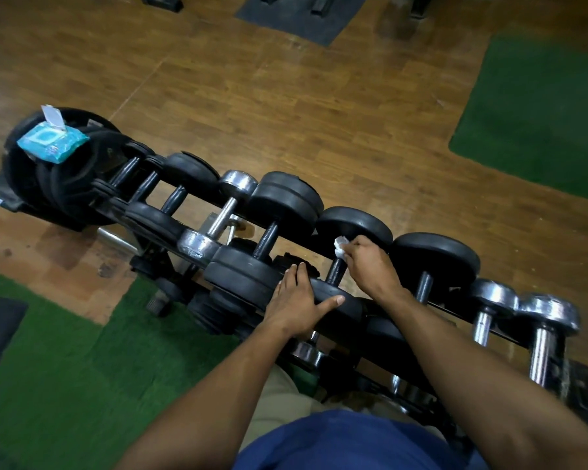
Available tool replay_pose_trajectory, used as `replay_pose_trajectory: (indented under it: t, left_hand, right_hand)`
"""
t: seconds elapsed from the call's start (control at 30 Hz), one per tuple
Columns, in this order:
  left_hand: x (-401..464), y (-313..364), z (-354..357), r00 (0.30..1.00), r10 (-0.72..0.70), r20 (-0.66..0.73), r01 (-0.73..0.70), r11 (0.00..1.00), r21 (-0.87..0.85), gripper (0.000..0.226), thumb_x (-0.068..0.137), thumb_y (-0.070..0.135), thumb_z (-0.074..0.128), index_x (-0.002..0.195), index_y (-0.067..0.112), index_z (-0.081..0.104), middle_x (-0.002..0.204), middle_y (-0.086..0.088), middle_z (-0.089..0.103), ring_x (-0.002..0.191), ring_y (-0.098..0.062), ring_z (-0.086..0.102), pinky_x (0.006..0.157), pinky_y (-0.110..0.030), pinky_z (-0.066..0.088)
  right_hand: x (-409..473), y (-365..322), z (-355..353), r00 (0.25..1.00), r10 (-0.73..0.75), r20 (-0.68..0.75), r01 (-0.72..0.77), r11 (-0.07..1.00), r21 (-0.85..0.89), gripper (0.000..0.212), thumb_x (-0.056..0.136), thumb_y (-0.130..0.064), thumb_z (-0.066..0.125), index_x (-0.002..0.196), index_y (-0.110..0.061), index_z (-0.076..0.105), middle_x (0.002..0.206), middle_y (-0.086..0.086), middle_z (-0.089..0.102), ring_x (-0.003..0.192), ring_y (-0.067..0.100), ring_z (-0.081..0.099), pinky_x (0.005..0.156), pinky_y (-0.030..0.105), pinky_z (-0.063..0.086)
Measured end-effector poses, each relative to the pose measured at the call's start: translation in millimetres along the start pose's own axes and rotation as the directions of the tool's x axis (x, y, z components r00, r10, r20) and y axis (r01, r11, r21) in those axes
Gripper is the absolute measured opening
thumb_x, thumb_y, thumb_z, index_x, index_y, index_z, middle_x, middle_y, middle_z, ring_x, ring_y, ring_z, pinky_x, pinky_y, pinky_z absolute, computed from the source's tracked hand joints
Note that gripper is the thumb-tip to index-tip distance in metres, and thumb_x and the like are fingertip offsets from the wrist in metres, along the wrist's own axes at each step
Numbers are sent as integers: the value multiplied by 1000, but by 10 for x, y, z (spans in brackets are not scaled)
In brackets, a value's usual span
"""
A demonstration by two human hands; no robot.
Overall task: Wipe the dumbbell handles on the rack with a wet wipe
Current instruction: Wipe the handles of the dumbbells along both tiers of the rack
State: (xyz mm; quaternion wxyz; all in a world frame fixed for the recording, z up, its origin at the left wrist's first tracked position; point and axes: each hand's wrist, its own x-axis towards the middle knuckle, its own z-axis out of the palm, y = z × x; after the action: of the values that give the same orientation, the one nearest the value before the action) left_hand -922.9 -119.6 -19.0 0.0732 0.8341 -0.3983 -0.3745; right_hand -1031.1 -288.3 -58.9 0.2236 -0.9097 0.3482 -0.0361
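Leaning over the dumbbell rack (pixel 197 195), a person in a blue top has both bare arms stretched down to one black dumbbell (pixel 353 225) near the middle of the upper row. The right hand (pixel 370 262) is curled around the far end of that dumbbell's dark handle (pixel 335 271), just under the round far weight, and a bunched white wet wipe (pixel 339 246) pokes out between the fingers and the bar, pressed against the metal. The left hand (pixel 297 300) lies on the near weight of the same dumbbell, fingers straight and spread over the rubber, thumb stretched out to the side, holding nothing. The row runs slantwise across the view, black rubber dumbbells mixed with chrome dumbbells (pixel 218 212), and more weights sit on a lower shelf beneath. At the far left end, a blue pack of wipes (pixel 53 142) rests on top of a stack of black weight plates (pixel 65 178), its white flap standing open. The rack stands on a brown wooden floor (pixel 286 96) with green mats (pixel 540 113) laid on either side.
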Motion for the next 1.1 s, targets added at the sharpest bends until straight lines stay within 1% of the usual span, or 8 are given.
replay_pose_trajectory:
  t: [0.1,0.17,0.27,0.37,0.57,0.73,0.97,1.1]
  left_hand:
    - [-6,14,-12,1000,-2,5,2,1000,5,123,83,88,47,164,11,-5,173,-12,-1,159,-24,1,129,-46,11]
    - [-14,17,-11,1000,-2,1,2,1000,5,122,84,87,47,164,10,-5,173,-12,-1,159,-24,1,129,-46,11]
    - [-8,14,-5,1000,-4,4,4,1000,-4,122,83,86,49,164,11,-5,173,-12,-2,159,-24,0,129,-46,10]
    - [-3,15,-10,1000,-9,7,9,1000,-1,123,83,87,48,164,12,-5,173,-11,-2,159,-23,0,129,-45,10]
    - [-17,16,-16,1000,-9,12,9,1000,-20,122,84,85,50,164,11,-6,173,-11,-3,159,-24,-1,129,-44,8]
    - [-54,52,-61,1000,-17,24,18,1000,-24,120,86,83,51,164,11,-6,173,-10,-5,159,-25,-1,129,-43,8]
    - [-53,46,-55,1000,-13,19,14,999,-42,121,85,83,52,164,12,-6,173,-11,-4,159,-24,-1,129,-44,9]
    - [-42,34,-35,1000,-8,13,8,999,-50,121,85,83,53,164,12,-5,173,-11,-3,159,-24,-1,129,-44,9]
  right_hand:
    - [-63,-57,73,994,64,-91,-66,998,-23,28,103,-29,47,125,-22,62,92,5,60,74,25,65,57,31,48]
    - [-79,-99,104,967,191,-168,-172,977,123,26,103,-32,50,111,-20,71,81,7,65,67,24,66,56,31,49]
    - [-42,-131,141,856,507,-98,-427,803,416,30,98,-34,58,82,-18,77,64,0,68,65,20,66,59,25,43]
    - [-14,-163,149,748,663,-2,-564,638,524,33,96,-25,62,67,-15,73,60,1,65,65,22,64,64,26,47]
    - [-91,-62,239,646,677,353,-697,336,633,41,83,-15,69,45,-16,53,49,2,52,52,22,52,58,34,46]
    - [1,-24,111,651,611,450,-625,97,774,26,93,-7,60,67,-11,61,62,5,57,57,17,53,55,27,41]
    - [-13,-92,142,616,562,552,-732,151,664,16,88,-6,52,74,-12,57,61,5,51,46,14,43,47,24,28]
    - [-148,-34,143,595,469,653,-804,355,477,16,78,-19,61,64,-13,59,54,4,52,44,17,43,49,26,30]
